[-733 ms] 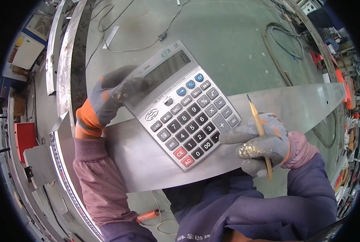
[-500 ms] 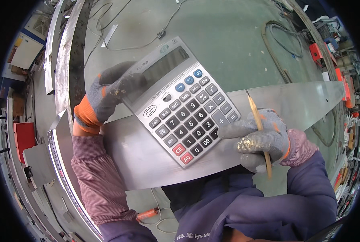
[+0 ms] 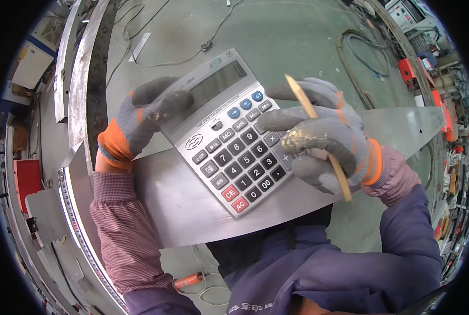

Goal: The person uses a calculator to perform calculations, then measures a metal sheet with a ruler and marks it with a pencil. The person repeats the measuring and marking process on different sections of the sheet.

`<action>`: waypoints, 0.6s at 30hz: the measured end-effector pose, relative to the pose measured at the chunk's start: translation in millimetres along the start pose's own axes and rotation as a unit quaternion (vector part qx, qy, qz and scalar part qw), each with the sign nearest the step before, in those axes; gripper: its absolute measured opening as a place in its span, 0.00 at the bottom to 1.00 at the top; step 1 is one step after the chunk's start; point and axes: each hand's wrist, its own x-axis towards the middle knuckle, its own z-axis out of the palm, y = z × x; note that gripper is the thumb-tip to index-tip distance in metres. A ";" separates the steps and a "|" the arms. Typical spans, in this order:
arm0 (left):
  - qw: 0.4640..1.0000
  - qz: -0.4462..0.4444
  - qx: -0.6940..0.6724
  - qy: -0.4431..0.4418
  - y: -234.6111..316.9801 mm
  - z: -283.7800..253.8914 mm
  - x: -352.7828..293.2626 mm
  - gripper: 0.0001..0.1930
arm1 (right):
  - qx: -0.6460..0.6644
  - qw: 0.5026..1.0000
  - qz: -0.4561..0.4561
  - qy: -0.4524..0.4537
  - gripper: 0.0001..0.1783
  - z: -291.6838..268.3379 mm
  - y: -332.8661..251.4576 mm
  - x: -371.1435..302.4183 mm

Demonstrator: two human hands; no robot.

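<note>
A silver-grey desktop calculator (image 3: pixel 227 173) with black, blue and red keys lies tilted in front of me. My left hand (image 3: pixel 149 116), in a grey glove with an orange cuff, is closed on its upper left edge, the thumb over part of the display. My right hand (image 3: pixel 331 131), gloved alike, hovers over the calculator's right side with a wooden pencil (image 3: pixel 301 97) between its fingers. Some right-hand keys are hidden by those fingers; whether one is pressed I cannot tell. Beneath the calculator is a curved-looking sheet of bare metal (image 3: pixel 176 220) in front of my body.
Long metal beams (image 3: pixel 87 68) and a measuring tape (image 3: pixel 79 226) run along the left. Cables (image 3: pixel 166 63) cross the green surface (image 3: pixel 276 37) at the back. A thick hose (image 3: pixel 344 63) curves at the right. An orange-handled tool (image 3: pixel 188 281) with a cord lies below.
My right hand has moved up and left over the calculator's right keys, its fingers spreading, with the pencil carried along. The left hand and calculator have hardly moved.
</note>
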 end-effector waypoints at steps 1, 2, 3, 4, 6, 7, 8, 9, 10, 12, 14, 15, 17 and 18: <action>1.000 0.002 -0.007 0.001 -1.1 0.8 1.2 0.31 | -0.018 1.000 -0.006 -0.015 0.14 1.8 2.6 0.5; 1.000 0.004 -0.014 0.003 -2.2 1.7 2.7 0.31 | -0.036 0.999 -0.011 -0.031 0.13 2.7 4.9 0.2; 1.000 0.006 -0.006 -0.007 -0.7 3.3 6.3 0.32 | -0.044 0.997 -0.055 0.004 0.12 12.1 20.3 -3.2; 1.000 0.008 0.003 -0.020 4.0 7.1 14.0 0.32 | -0.054 0.993 -0.095 0.040 0.10 23.6 37.4 -11.4; 1.000 0.011 0.013 -0.017 10.7 2.0 5.9 0.34 | 0.013 0.989 -0.086 0.123 0.08 45.4 33.4 -11.0; 1.000 0.021 0.006 -0.015 6.5 -1.1 3.0 0.36 | 0.044 0.983 -0.082 0.161 0.07 56.4 30.7 -10.5; 1.000 0.027 -0.002 -0.014 1.5 -3.1 0.1 0.37 | 0.037 0.992 -0.049 0.106 0.07 37.9 16.5 -4.2; 1.000 0.017 0.001 -0.010 1.1 -4.1 -3.1 0.39 | 0.030 0.998 -0.017 0.051 0.07 28.5 9.6 0.7; 1.000 0.009 0.002 -0.014 3.0 -1.7 -1.1 0.40 | 0.033 0.999 -0.013 0.036 0.07 30.1 10.4 -0.4; 1.000 0.004 0.015 -0.025 3.1 -0.2 2.5 0.42 | 0.041 0.999 -0.007 0.009 0.08 35.4 12.2 -2.6; 0.999 0.002 0.039 -0.031 2.9 -5.1 1.4 0.44 | 0.028 0.999 -0.018 0.014 0.09 30.8 10.4 -0.1; 0.999 0.007 0.045 -0.027 5.6 -5.3 -0.5 0.43 | 0.022 0.999 -0.024 0.017 0.10 29.4 9.6 1.0; 0.998 0.020 0.054 -0.033 9.3 -0.4 3.1 0.42 | 0.025 1.000 -0.018 0.007 0.10 35.1 12.0 -2.7; 0.998 0.019 0.052 -0.027 8.1 1.5 4.6 0.40 | 0.025 1.000 -0.015 0.002 0.10 37.1 13.2 -4.8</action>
